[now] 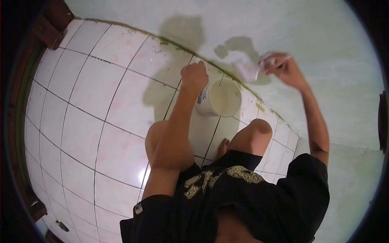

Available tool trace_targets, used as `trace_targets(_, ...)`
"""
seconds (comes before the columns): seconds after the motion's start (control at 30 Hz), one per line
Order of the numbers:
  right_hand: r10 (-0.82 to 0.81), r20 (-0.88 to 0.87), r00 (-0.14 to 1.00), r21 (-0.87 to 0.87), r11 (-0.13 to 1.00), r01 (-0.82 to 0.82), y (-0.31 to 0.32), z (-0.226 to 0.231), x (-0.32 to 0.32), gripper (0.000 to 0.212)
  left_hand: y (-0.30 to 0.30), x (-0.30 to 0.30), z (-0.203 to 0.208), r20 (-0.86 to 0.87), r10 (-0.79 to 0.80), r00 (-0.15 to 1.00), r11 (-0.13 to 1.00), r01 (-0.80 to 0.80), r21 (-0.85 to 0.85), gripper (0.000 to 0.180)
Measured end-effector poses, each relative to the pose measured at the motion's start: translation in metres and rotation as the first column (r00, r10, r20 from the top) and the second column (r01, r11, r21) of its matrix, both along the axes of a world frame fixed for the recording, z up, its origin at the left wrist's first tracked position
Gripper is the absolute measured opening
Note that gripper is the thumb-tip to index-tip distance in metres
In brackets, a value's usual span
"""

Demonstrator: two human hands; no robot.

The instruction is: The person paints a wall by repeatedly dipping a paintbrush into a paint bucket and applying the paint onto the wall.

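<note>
My right hand (283,69) is raised beside the pale wall, its fingers closed around a whitish cloth (246,69). The cloth is smeared by motion and trails to the left of the fingers. My left hand (194,75) is curled into a fist just to the left of the white plastic bucket (210,106). Whatever that fist may hold is hidden. The bucket stands on the floor between my bent knees, with a pale interior that I cannot make out well.
White floor tiles (111,97) with dark joints spread to the left. A pale greenish wall (328,44) rises along the right and far side, with a stained greenish seam where it meets the floor. Dark wooden framing (50,30) stands at the far left. Shadows fall on the wall and tiles.
</note>
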State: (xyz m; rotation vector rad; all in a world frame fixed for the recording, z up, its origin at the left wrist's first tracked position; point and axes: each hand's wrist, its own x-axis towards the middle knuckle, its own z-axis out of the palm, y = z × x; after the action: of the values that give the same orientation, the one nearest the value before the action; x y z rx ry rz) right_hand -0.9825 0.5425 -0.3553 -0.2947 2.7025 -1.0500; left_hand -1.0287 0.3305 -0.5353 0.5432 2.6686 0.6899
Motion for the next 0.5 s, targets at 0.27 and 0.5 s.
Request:
trace_targets(0.27,0.067,0.195,0.978,0.081,0.993,-0.084,0.027,-0.166,0.076,0.013,0.001,0.016,-0.023,-0.010,-0.012,1.000,0.998,0.011,-0.059,0.032)
trace_targets(0.5,0.196,0.225,0.954,0.005,0.979,-0.202,0.015,-0.255,0.079,0.017,0.044,0.047,-0.045,-0.005,-0.164,0.986,0.965,0.160,-0.210,0.017)
